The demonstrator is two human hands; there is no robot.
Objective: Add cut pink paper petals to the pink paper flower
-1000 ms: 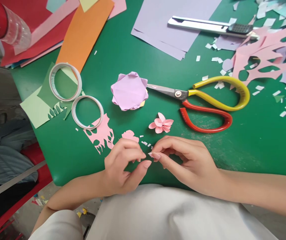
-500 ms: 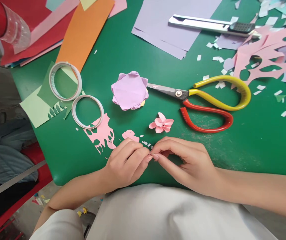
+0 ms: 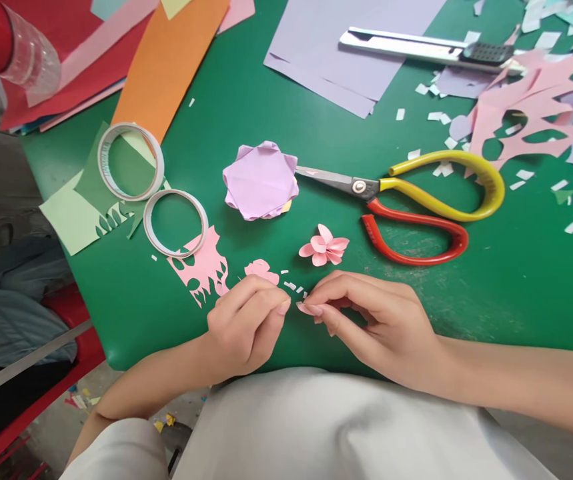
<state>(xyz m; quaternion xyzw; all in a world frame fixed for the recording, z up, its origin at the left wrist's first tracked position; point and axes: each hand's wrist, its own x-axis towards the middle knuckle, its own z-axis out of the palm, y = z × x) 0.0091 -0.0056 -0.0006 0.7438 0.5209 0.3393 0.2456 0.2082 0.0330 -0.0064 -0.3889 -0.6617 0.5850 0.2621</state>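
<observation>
A small pink paper petal (image 3: 303, 307) is pinched between the thumb and index finger of my right hand (image 3: 373, 327). My left hand (image 3: 249, 323) is closed just to its left, a narrow gap away; whether anything sits in its fingertips is hidden. Beyond my knuckles rest a pink paper flower (image 3: 323, 246) and, partly behind my left hand, some loose pink paper petals (image 3: 262, 271). Several tiny white paper strips (image 3: 290, 285) lie between the two hands. Farther up is a folded lilac paper shape (image 3: 260, 180), which the tip of the scissors (image 3: 366, 188) meets.
Two tape rolls (image 3: 176, 223) and a cut pink scrap (image 3: 206, 267) lie at left, near green paper (image 3: 73, 213). Orange paper (image 3: 166, 67) and a bottle (image 3: 11, 50) are at upper left. A box cutter (image 3: 416, 48) lies by lilac sheets (image 3: 336, 60) and pink offcuts (image 3: 516, 100).
My hands were touching at the fingertips; now they have drawn slightly apart, the left one moving left. The petal now shows at my right fingertips.
</observation>
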